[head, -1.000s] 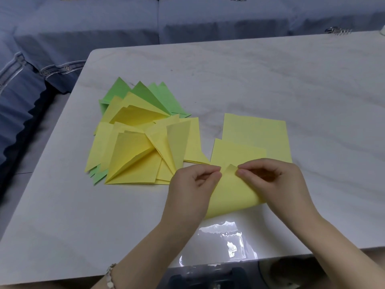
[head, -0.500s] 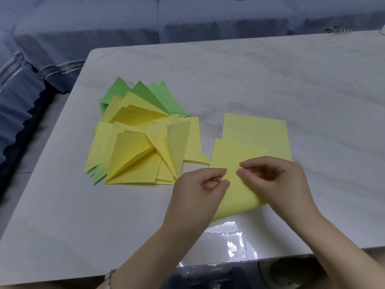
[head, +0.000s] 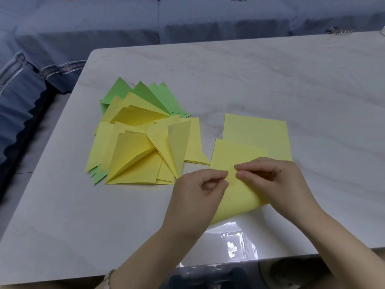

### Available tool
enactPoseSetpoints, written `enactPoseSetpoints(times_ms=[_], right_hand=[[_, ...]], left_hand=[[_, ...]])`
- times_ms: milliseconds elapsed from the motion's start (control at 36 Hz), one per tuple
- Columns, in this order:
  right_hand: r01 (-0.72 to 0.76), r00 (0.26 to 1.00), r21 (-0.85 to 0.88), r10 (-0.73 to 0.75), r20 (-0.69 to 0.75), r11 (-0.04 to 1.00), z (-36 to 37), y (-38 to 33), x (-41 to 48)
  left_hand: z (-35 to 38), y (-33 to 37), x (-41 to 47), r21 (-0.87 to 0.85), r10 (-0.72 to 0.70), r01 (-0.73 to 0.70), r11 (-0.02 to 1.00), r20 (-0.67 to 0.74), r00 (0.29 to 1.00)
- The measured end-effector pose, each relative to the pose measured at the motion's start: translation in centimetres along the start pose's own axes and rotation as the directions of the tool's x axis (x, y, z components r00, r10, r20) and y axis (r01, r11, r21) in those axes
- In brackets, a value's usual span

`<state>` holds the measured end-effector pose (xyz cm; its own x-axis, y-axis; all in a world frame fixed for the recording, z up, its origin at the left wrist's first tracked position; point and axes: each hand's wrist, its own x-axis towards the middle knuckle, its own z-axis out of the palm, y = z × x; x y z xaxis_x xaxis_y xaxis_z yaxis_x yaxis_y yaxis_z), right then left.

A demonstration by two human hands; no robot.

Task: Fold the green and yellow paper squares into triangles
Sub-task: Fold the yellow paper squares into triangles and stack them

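A yellow paper square [head: 237,157] lies near the table's front edge, its near part curled up and over in a soft fold. My left hand [head: 200,190] pinches the raised corner from the left. My right hand [head: 273,178] pinches the same corner from the right, fingertips almost meeting. Under it lies a flat yellow sheet [head: 258,134]. To the left is a fanned pile of folded yellow triangles [head: 135,159], with folded green triangles [head: 150,94] behind it.
The white marble table [head: 270,76] stretches far and right of the papers. A blue sofa [head: 125,24] runs behind and to the left of it. A metal ring object [head: 338,31] sits at the far right edge. A glossy reflection [head: 231,243] shows near the front edge.
The folded-over corner, pressed flat half a second ago, is lifted again between both hands' fingertips. Both hands have shifted only slightly.
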<state>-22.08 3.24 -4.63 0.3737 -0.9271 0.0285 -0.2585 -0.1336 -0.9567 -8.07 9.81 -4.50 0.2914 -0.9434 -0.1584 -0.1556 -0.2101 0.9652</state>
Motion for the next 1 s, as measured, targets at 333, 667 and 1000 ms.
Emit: enactPoseSetpoints(times_ms=[333, 667, 1000], right_hand=[[0.261, 0.953, -0.335, -0.186, 0.24, 0.905, 0.6, -0.2, 2.6], [0.617, 0.786, -0.58, -0.456, 0.418, 0.532, 2.1, 7.2, -0.3], [0.613, 0.79, -0.66, -0.337, 0.512, 0.435, 2.0, 8.8, -0.6]], left_hand=[[-2.5, 1.1, 3.0, 0.163, -0.144, 0.124, 0.979, 0.118, 0.983], [-2.4, -4.4, 3.7, 0.055, -0.339, 0.356, 0.933, -0.2, 0.919], [-1.3, -3.8, 3.6, 0.741, -0.044, 0.095, 0.664, -0.088, 0.995]])
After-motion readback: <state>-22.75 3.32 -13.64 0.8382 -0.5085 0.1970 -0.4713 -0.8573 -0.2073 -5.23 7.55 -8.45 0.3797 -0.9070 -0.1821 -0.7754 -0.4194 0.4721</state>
